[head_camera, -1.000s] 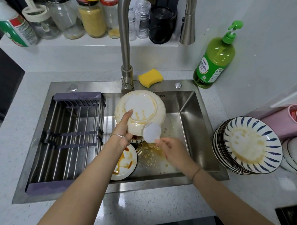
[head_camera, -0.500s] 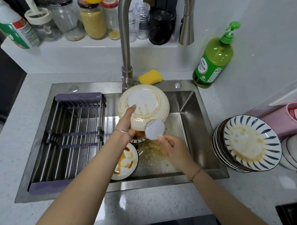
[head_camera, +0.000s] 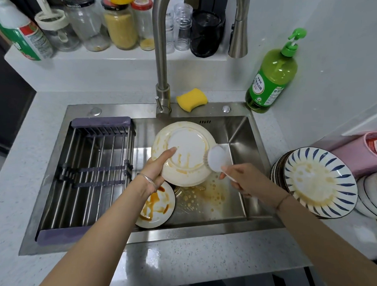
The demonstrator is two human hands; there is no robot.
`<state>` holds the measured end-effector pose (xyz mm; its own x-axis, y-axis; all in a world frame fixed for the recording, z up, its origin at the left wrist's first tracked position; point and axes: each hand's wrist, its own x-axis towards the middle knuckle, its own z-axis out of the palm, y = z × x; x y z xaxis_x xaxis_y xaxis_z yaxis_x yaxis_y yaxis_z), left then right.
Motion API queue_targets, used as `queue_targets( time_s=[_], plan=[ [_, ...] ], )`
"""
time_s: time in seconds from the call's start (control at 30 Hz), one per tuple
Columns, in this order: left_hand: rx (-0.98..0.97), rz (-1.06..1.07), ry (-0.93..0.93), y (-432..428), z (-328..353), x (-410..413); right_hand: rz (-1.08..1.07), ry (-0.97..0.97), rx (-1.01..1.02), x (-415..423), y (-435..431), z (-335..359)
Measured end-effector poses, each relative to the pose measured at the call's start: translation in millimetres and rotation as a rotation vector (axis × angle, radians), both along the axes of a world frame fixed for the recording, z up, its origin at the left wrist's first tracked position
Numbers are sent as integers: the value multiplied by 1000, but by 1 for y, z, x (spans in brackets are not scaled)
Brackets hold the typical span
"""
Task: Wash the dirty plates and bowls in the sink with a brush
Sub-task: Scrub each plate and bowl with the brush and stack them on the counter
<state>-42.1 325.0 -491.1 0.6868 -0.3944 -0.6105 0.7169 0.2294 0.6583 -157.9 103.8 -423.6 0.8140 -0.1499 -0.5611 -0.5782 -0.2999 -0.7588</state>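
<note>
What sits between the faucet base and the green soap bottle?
A yellow sponge, then a small round metal knob, both on the sink rim, as the head view shows.

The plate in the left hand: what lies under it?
Below the held plate show a smaller sauce-stained plate and greasy drops on the sink floor; the part directly beneath is hidden.

Your forearms (head_camera: pixel 97 238) are bare along all their visible length. On your left wrist you wear one thin silver-coloured bangle (head_camera: pixel 148 180): plain, smooth, round metal, sitting loose just behind the left hand (head_camera: pixel 159 168). On your right wrist you wear one thin dark cord bracelet (head_camera: pixel 282 200): a single narrow strand, snug, just behind the right hand (head_camera: pixel 245 180). Both hands are bare.
</note>
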Motion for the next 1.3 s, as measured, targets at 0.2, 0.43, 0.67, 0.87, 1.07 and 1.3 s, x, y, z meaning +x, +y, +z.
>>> queue_targets(
  time_s=[0.2,0.43,0.67,0.87,1.07,1.3],
  plan=[
    [24,-94,29,0,-2,-10,-72,-60,-49,33,-17,10],
    [6,-17,27,3,-6,-1,21,52,-61,15,-14,8],
    [78,31,51,-11,-13,1,237,16,-139,34,18,27],
    [94,-15,38,-19,-18,-11,185,21,-317,62,27,20],
    [86,27,29,-11,-21,-4,380,149,-290,40,34,23],
    [52,10,64,-12,-30,-10,204,22,-356,61,26,25]
  ],
)
